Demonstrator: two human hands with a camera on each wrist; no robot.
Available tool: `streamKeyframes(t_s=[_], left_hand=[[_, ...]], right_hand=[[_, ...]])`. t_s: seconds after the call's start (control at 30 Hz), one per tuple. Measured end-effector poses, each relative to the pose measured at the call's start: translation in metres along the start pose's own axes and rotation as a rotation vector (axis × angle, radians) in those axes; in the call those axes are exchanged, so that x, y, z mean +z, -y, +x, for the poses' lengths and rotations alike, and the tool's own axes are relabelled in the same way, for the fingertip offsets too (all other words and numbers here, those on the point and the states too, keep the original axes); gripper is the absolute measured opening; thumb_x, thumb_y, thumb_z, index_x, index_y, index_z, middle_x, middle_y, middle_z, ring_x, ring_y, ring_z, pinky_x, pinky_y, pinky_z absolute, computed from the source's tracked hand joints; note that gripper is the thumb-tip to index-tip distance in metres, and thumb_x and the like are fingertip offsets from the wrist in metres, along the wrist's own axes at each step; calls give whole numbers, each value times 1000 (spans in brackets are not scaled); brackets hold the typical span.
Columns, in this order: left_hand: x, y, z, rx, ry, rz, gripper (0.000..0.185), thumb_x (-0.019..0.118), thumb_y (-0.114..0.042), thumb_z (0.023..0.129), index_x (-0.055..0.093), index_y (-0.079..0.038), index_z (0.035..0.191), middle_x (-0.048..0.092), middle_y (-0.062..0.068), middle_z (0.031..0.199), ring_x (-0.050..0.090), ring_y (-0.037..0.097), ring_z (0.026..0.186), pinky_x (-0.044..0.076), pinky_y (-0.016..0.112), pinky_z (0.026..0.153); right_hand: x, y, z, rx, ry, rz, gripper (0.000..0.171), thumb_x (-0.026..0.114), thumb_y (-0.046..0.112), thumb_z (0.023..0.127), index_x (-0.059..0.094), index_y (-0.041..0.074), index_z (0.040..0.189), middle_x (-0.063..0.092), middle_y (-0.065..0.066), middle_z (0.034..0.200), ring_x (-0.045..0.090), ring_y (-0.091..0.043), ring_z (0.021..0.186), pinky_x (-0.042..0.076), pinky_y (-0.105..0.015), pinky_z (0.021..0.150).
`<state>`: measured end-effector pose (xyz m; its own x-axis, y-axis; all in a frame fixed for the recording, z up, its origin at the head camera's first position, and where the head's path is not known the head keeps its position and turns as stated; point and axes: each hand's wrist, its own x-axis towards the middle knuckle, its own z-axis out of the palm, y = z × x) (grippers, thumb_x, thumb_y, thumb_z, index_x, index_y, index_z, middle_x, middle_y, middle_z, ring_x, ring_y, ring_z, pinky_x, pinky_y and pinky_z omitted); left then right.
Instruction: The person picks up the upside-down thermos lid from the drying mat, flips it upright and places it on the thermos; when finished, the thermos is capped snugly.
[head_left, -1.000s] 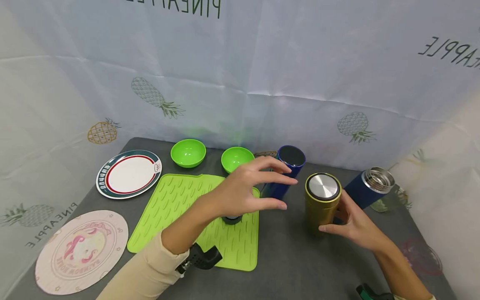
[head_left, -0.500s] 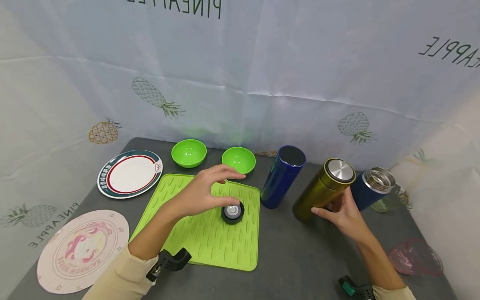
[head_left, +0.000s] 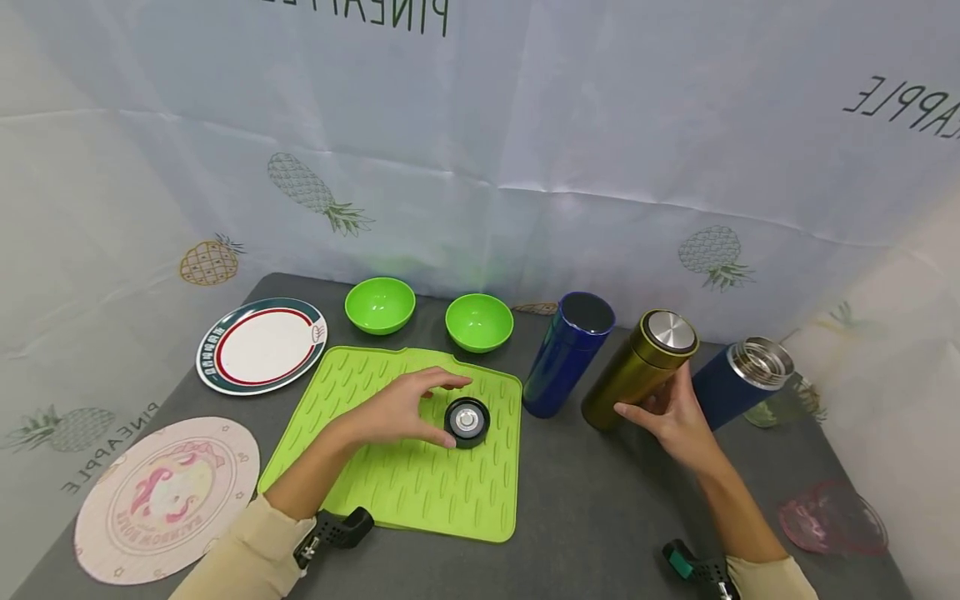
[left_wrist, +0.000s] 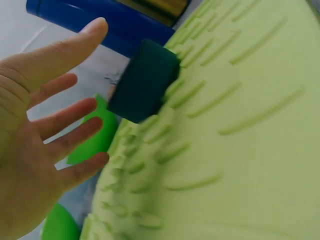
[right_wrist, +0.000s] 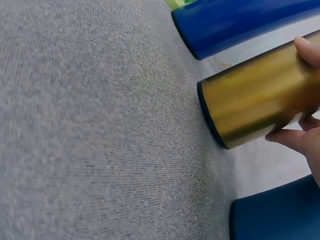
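Note:
My right hand (head_left: 678,421) grips a gold thermos (head_left: 626,375) with a silver-topped lid, thumb at its near side. In the right wrist view the base of the gold thermos (right_wrist: 250,100) is at the grey tabletop; whether it touches I cannot tell. It is between a shiny blue thermos (head_left: 562,358) and a dark blue thermos (head_left: 723,392) whose steel mouth is uncovered. My left hand (head_left: 401,408) is over the green mat (head_left: 420,492), fingers and thumb spread beside a round black lid (head_left: 467,422). The left wrist view shows a gap between the hand and the lid (left_wrist: 145,82).
Two green bowls (head_left: 380,306) stand behind the mat. At left are a white plate with a dark rim (head_left: 262,346) and a pink round placemat (head_left: 168,500). A transparent pinkish object (head_left: 832,517) lies at the right edge. A pineapple-print curtain (head_left: 480,150) hangs behind the table.
My left hand has moved left and down from in front of the shiny blue thermos to beside the black lid. My right hand has carried the gold thermos back, between the two blue ones.

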<state>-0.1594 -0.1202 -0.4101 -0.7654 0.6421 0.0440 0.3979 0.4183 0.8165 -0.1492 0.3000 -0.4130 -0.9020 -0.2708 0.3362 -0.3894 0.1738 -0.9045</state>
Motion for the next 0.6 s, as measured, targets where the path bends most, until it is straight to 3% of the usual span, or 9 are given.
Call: streamKeyframes(t_s=[0.27, 0.6], left_hand=[[10, 8, 1, -25, 29, 68, 85, 92, -30, 74, 54, -10, 147, 59, 7, 145, 54, 29, 137, 42, 54, 115], [19, 10, 3, -36, 6, 92, 81, 92, -29, 73, 57, -12, 145, 62, 5, 141, 56, 27, 133, 44, 52, 114]], right_hand=[[-2, -2, 0, 12, -14, 12, 108, 67, -22, 83, 9, 21, 162, 45, 4, 146, 59, -4, 126, 56, -18, 94], [-1, -5, -3, 23, -13, 13, 104, 66, -21, 85, 9, 22, 162, 42, 4, 149, 57, -3, 129, 55, -17, 96]])
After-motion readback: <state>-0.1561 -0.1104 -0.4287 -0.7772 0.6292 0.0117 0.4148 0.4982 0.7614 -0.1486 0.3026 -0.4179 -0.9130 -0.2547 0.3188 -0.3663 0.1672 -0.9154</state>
